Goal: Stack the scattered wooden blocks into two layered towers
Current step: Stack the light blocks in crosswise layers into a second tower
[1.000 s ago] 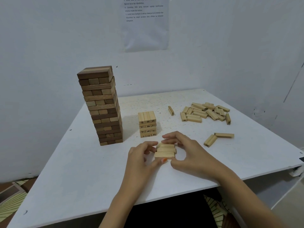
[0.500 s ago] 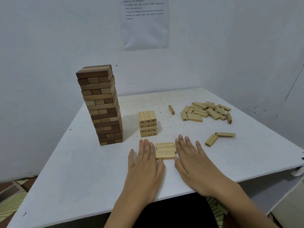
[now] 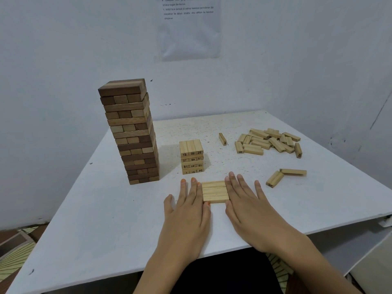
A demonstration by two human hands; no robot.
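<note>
Both hands have flattened out since a second ago, when their fingers curled around the row. Now the left hand (image 3: 187, 211) and right hand (image 3: 247, 205) lie palm-down, fingers straight, pressing in against either end of a row of three pale blocks (image 3: 214, 191) at lower centre of the frame, on the white table (image 3: 95, 225). Just above sits the short pale tower (image 3: 192, 159), about four layers high. Left of it stands a tall dark tower (image 3: 131, 132), apparently finished. Many loose blocks (image 3: 268, 141) lie at the right, with a few more (image 3: 285, 176) nearer, so the second tower seems far from done.
</note>
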